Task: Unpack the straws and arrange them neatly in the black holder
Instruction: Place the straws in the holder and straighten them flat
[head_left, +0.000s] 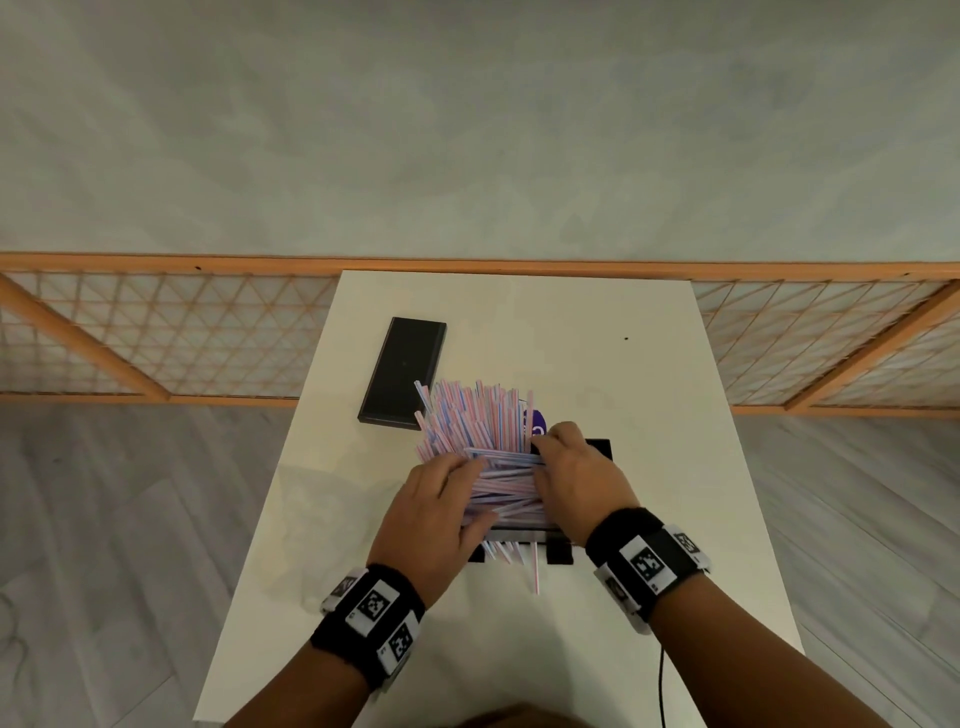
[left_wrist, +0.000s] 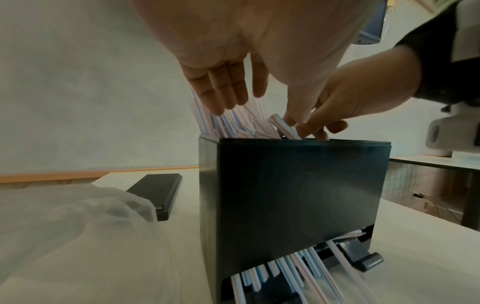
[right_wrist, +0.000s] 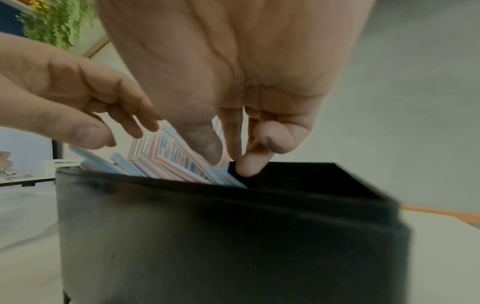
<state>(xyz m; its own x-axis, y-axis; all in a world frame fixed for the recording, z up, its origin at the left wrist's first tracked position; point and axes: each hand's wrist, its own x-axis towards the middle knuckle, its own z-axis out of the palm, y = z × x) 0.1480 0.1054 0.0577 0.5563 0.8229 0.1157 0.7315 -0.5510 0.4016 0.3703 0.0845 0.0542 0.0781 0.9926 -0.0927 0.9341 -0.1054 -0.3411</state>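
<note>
Several pink, blue and white striped straws stand fanned and crossed in the open black holder at the middle of the white table. More straw ends poke out of its bottom slot. My left hand lies with straight fingers against the left side of the pile. My right hand reaches down at the right end of the straws, thumb in front and bent fingers behind, pinching them at the holder rim.
The flat black lid lies on the table to the far left of the holder. A crumpled clear plastic bag sits left of the holder. A purple label shows behind the straws. A wooden lattice rail runs beyond the table.
</note>
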